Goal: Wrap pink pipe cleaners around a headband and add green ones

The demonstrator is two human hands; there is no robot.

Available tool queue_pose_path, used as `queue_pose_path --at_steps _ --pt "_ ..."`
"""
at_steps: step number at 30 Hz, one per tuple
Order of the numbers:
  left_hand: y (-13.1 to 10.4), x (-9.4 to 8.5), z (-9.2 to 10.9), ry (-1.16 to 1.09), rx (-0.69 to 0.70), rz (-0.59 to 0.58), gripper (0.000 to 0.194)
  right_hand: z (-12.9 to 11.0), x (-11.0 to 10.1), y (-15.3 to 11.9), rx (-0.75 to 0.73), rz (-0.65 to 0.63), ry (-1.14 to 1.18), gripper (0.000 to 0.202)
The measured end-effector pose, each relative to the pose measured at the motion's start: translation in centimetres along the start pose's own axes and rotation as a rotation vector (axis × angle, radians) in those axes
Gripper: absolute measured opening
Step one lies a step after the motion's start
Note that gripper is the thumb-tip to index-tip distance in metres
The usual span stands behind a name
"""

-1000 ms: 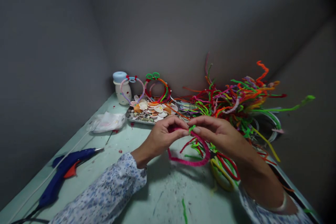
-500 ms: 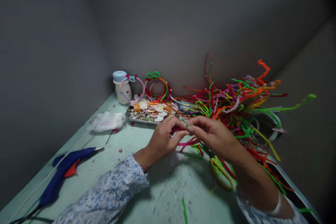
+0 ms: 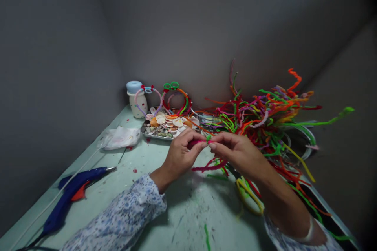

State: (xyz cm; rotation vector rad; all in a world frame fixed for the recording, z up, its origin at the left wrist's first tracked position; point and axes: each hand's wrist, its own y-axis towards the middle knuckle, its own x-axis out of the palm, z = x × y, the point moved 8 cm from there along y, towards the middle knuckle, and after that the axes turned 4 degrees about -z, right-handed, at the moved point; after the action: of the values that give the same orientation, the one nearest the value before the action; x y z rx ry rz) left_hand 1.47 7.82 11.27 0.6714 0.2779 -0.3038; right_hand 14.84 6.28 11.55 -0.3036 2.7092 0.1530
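A magenta pipe cleaner [image 3: 203, 169] is pinched between both hands above the middle of the table. My left hand [image 3: 184, 153] closes thumb and fingers on it from the left. From the right, my right hand [image 3: 240, 153] pinches it close by, the fingertips of both hands almost meeting. A short green pipe cleaner piece [image 3: 209, 138] shows at the meeting point, seemingly wound round the magenta one. One magenta length hangs loose below the fingers. My fingers hide part of the join. Yellow-handled scissors [image 3: 250, 196] lie under my right wrist.
Pipe cleaners [image 3: 256, 113] of many colours spill over the right side. Behind my hands, a metal tray [image 3: 159, 136] holds shells, with decorated headbands [image 3: 186, 100] at its back. A white jar [image 3: 138, 104], a plastic bag [image 3: 122, 137] and a blue glue gun [image 3: 66, 200] are on the left.
Both hands have shifted slightly, and the green piece now shows above the fingertips. The loose magenta length has swung lower and leftward. The camera view has moved a little.
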Motion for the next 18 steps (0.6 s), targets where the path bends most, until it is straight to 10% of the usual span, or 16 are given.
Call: queue_pose_path --at_steps 18 --pt "0.3 1.2 -2.3 -0.314 -0.314 -0.100 0.026 0.2 0.1 0.0 -0.020 0.063 -0.225 0.020"
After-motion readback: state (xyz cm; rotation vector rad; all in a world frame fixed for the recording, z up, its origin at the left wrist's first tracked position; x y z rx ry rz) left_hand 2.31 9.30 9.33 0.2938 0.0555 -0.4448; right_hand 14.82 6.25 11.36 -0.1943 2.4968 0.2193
